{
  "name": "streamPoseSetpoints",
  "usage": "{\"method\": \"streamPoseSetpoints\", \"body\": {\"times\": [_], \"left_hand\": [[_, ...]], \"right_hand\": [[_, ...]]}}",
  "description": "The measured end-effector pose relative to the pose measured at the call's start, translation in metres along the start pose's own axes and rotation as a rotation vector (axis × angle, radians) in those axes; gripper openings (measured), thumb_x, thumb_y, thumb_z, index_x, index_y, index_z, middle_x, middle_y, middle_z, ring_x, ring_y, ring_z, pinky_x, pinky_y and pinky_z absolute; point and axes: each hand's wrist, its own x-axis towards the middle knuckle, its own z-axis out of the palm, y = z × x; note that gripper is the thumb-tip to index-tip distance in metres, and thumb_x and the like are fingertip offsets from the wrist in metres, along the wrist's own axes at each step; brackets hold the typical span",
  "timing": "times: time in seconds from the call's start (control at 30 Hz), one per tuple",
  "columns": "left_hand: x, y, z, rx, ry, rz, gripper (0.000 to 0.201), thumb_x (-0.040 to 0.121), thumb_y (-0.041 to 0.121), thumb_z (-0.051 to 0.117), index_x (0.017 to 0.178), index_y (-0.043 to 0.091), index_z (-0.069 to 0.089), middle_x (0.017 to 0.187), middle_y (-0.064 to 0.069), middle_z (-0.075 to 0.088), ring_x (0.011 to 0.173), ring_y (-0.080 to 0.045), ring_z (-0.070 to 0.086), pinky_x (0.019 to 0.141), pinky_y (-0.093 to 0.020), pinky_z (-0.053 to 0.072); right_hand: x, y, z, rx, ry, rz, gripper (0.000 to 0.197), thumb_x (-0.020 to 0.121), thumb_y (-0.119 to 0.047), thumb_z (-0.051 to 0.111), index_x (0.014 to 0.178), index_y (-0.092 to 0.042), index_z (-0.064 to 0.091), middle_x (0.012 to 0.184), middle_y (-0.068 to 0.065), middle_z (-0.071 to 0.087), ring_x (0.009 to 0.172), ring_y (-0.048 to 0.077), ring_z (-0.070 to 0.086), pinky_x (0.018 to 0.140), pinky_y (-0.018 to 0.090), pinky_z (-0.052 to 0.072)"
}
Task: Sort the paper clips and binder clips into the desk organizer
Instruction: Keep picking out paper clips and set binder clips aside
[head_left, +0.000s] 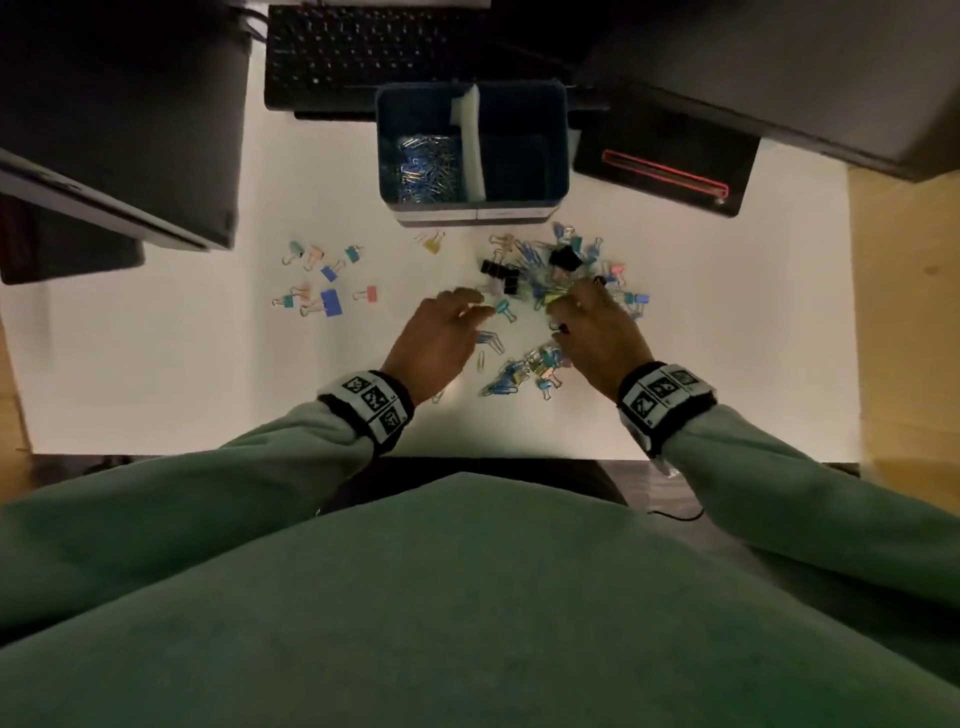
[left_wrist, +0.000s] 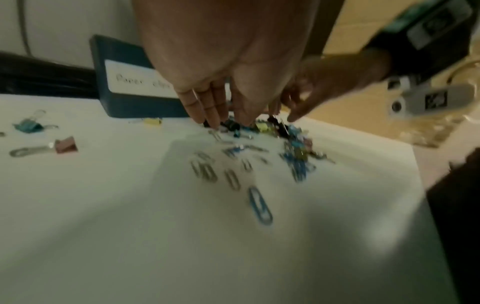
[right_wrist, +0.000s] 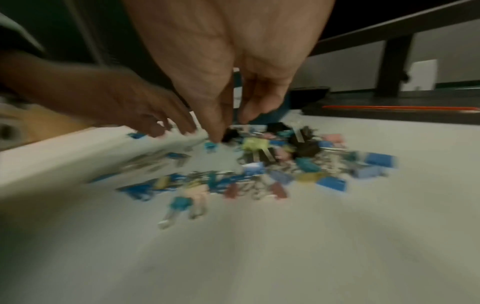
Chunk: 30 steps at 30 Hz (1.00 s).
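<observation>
— Two hands down on the desk, mine. My left hand (head_left: 441, 332) has its fingers loosely spread, tips just at the near-left fringe of the mixed pile of clips (head_left: 563, 280); nothing sits between them that I can see.

— And the right?

— My right hand (head_left: 597, 332) is laid over the near side of that pile, fingers pointing down into it. From the wrist view the thumb (right_wrist: 218, 123) and a finger stand close together above a small teal clip (right_wrist: 210, 145), but the blur is such that I cannot tell whether anything is pinched.

— Where is everything else?

— Loose paper clips (left_wrist: 231, 179) lie on the desk beneath and between my wrists. The blue desk organizer (head_left: 470, 208) stands beyond the pile, towards the far edge; its left compartment holds paper clips (head_left: 428, 169), and a white divider (head_left: 474, 145) splits it from the right one, too dark to read. Sorted-out binder clips (head_left: 324, 278) are scattered well apart to the left.

— Anything cut off?

— The organizer's label (left_wrist: 135, 82) is partly hidden behind my left hand; its writing is hard to make out.
</observation>
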Motion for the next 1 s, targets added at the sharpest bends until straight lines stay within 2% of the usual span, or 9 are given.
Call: {"method": "streamPoseSetpoints", "body": {"times": [0.13,0.27,0.4,0.47,0.57,0.67,0.83,0.93,1.0], "left_hand": [[-0.016,-0.005,0.027,0.097,-0.140,0.011,0.047,0.095,0.050,0.040,0.132,0.027,0.055,0.140,0.001,0.054,0.129,-0.021,0.049,0.110,-0.041,0.039],[-0.047,-0.014,0.021,0.019,-0.204,0.045,0.041,0.090,0.018,0.062,0.130,0.011,0.057,0.143,-0.012,0.050,0.127,-0.033,0.051,0.103,-0.045,0.045],[-0.071,-0.020,0.013,-0.019,-0.185,-0.102,0.077,0.079,0.033,0.076,0.144,0.012,0.040,0.147,-0.014,0.040,0.126,-0.032,0.047,0.104,-0.043,0.043],[-0.079,-0.025,0.011,-0.034,-0.175,-0.218,0.084,0.077,0.036,0.078,0.146,0.011,0.037,0.142,-0.017,0.042,0.121,-0.033,0.047,0.102,-0.043,0.043],[-0.070,-0.021,0.009,-0.117,-0.164,-0.321,0.072,0.082,0.033,0.074,0.141,0.010,0.041,0.134,-0.014,0.043,0.115,-0.030,0.049,0.100,-0.042,0.045],[-0.049,-0.010,0.010,-0.200,-0.163,-0.290,0.059,0.085,0.030,0.070,0.135,0.009,0.046,0.125,-0.010,0.044,0.101,-0.025,0.054,0.090,-0.040,0.051],[-0.039,0.005,0.019,-0.201,-0.161,-0.307,0.072,0.070,0.033,0.082,0.127,0.003,0.050,0.121,-0.015,0.048,0.105,-0.030,0.052,0.091,-0.039,0.049],[-0.034,0.010,0.026,-0.205,-0.151,-0.303,0.040,0.079,0.014,0.073,0.114,0.003,0.057,0.112,-0.016,0.052,0.098,-0.031,0.054,0.087,-0.043,0.050],[-0.032,0.007,0.025,-0.253,-0.116,-0.314,0.019,0.084,0.004,0.065,0.102,0.002,0.059,0.102,-0.016,0.054,0.089,-0.032,0.056,0.080,-0.043,0.050]], "right_hand": [[-0.018,-0.042,0.011,0.053,-0.053,-0.200,0.026,0.079,-0.015,0.072,0.103,-0.009,0.063,0.096,0.014,0.059,0.082,0.030,0.058,0.063,0.038,0.050],[-0.014,-0.045,0.030,0.038,-0.102,-0.136,0.014,0.078,-0.006,0.070,0.091,-0.007,0.063,0.087,0.014,0.057,0.076,0.034,0.058,0.057,0.036,0.047],[-0.013,-0.019,0.030,0.050,-0.030,-0.042,0.012,0.082,-0.005,0.063,0.093,-0.009,0.062,0.092,0.011,0.058,0.083,0.033,0.059,0.064,0.037,0.049],[-0.015,-0.012,0.028,0.031,-0.004,-0.034,0.019,0.083,-0.010,0.062,0.102,-0.010,0.061,0.100,0.011,0.058,0.090,0.033,0.058,0.070,0.039,0.050],[-0.020,-0.023,0.027,-0.003,-0.066,-0.122,0.039,0.077,-0.018,0.072,0.112,-0.006,0.060,0.107,0.014,0.057,0.095,0.034,0.055,0.079,0.041,0.050],[-0.017,-0.041,0.032,0.022,-0.139,-0.150,0.048,0.072,-0.018,0.079,0.113,-0.004,0.060,0.105,0.018,0.058,0.089,0.036,0.058,0.074,0.044,0.053],[0.011,-0.056,0.032,0.143,-0.086,-0.126,0.022,0.082,-0.004,0.067,0.102,-0.001,0.060,0.101,0.019,0.058,0.086,0.036,0.060,0.058,0.037,0.047],[0.021,-0.056,0.032,0.133,-0.099,-0.163,0.008,0.086,0.000,0.060,0.094,0.000,0.059,0.094,0.020,0.057,0.076,0.036,0.061,0.053,0.033,0.038],[0.028,-0.055,0.032,0.150,-0.142,-0.147,0.009,0.088,-0.002,0.056,0.096,0.002,0.058,0.099,0.022,0.056,0.080,0.038,0.060,0.060,0.039,0.044]]}}
